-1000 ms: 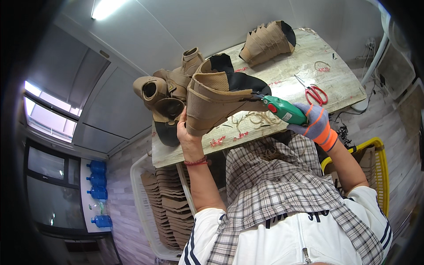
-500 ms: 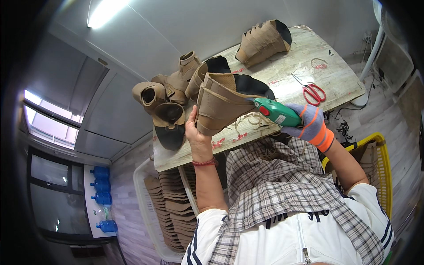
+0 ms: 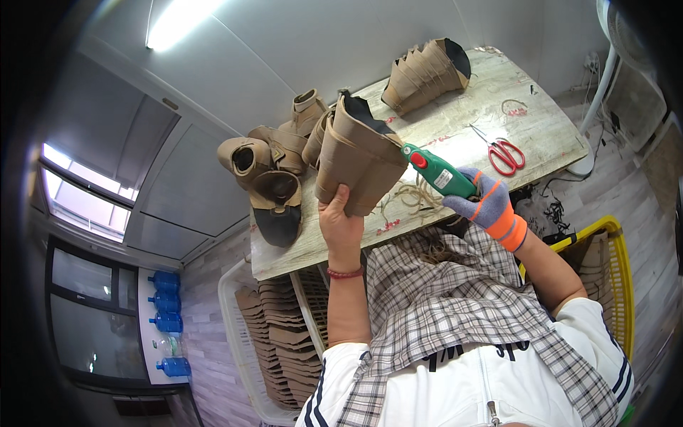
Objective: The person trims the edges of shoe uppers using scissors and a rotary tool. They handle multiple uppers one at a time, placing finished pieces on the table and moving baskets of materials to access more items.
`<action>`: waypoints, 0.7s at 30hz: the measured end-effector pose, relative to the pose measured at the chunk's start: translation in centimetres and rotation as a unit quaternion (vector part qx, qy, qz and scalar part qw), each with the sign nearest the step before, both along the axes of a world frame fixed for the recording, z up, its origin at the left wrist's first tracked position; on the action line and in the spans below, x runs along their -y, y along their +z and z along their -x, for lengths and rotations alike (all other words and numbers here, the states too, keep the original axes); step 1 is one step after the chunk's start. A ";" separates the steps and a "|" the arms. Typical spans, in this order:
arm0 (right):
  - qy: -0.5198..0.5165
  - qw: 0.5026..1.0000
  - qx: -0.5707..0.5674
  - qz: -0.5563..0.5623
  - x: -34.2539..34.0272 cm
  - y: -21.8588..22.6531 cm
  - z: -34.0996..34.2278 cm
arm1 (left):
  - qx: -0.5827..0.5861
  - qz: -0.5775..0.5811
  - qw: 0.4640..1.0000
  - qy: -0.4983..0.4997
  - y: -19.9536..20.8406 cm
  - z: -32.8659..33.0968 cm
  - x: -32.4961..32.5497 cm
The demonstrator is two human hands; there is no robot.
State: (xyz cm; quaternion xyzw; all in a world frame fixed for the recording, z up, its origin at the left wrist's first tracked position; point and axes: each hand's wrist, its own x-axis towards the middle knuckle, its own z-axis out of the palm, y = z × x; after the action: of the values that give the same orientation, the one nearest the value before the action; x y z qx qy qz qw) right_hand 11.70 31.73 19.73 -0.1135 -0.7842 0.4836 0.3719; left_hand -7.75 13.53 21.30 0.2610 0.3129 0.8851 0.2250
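tan upper [image 3: 361, 162] pinched by left hand [image 3: 341, 222]; right hand [image 3: 486, 205], fingers curled round green tool [image 3: 439, 172], best kept flush.

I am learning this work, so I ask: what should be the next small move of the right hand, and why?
Probably the right hand should ease the green tool slowly along the upper edge of the brown piece: the tool's front end is right by that edge, and the left hand holds the piece up from below.
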 end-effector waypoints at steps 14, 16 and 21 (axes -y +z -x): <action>0.013 0.990 0.059 0.126 0.1 1.6 0.6 | -0.127 0.091 0.984 0.083 -3.4 -0.1 -0.6; 0.011 0.989 0.046 0.138 0.1 1.4 0.8 | -0.151 0.130 0.973 0.113 -3.7 -0.7 -0.7; 0.011 0.982 0.062 0.179 -0.6 1.4 1.2 | -0.313 0.226 0.899 0.207 -4.6 -1.7 -1.0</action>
State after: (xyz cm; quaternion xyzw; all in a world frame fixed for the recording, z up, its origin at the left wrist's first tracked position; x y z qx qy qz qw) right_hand 10.48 32.32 21.13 -0.1991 -0.7073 0.6127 0.2909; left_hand -6.01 14.58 16.71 0.3958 0.6054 0.6902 -0.0200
